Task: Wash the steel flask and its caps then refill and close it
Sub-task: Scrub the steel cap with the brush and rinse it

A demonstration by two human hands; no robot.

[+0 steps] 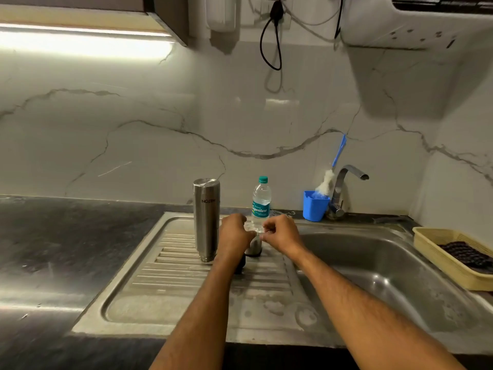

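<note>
Marble-veined wall tiles run behind my dark counter, with a steel sink (400, 263) let into it and its ribbed drainboard (173, 265) stretching to the left. On the drainboard's far edge I have stood the steel flask (206, 217) upside down, by the inverted lettering, likely so it drains. Just right of it, near the far rim, the plastic water bottle (261, 201) stands capped, ready for the refill I judge comes next. By the tap (346, 182) at the sink's far edge sits a blue cup (314, 206) holding the bottle brush (329, 177); a yellow tray (437, 252) rests on the counter's right edge. Both my forearms reach straight out over the drainboard, meeting in front of the bottle. My left hand (234, 236) is curled, knuckles up, over a small steel cap (254, 248); whether it grips it I cannot tell. My right hand (280, 233) pinches thumb and forefinger together above that cap, on something too small to make out. A dark piece (240, 264) lies under my left wrist.
</note>
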